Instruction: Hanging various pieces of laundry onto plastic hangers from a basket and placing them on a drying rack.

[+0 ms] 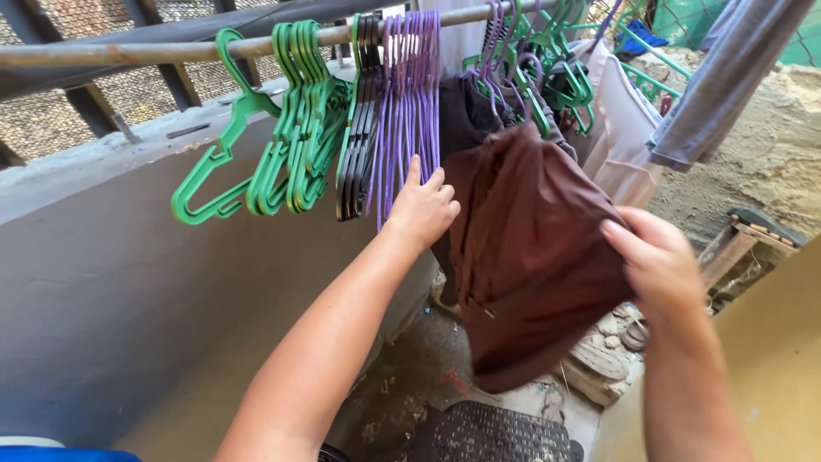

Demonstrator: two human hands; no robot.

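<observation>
Fingers of my left hand [423, 205] are reaching into the purple hangers [409, 103] on the rail [128, 53], touching them, grip unclear. My right hand [658, 261] pinches the brown garment [530, 257], dark, creased, hanging bunched between both hands, green hangers [291, 128] further left.

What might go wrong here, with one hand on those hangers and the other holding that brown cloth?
The brown cloth hangs from the right hand alone; it may slip onto the dirty floor. The left hand reaches into tightly packed purple hangers; pulling one may drag neighbours off the rail.
</observation>
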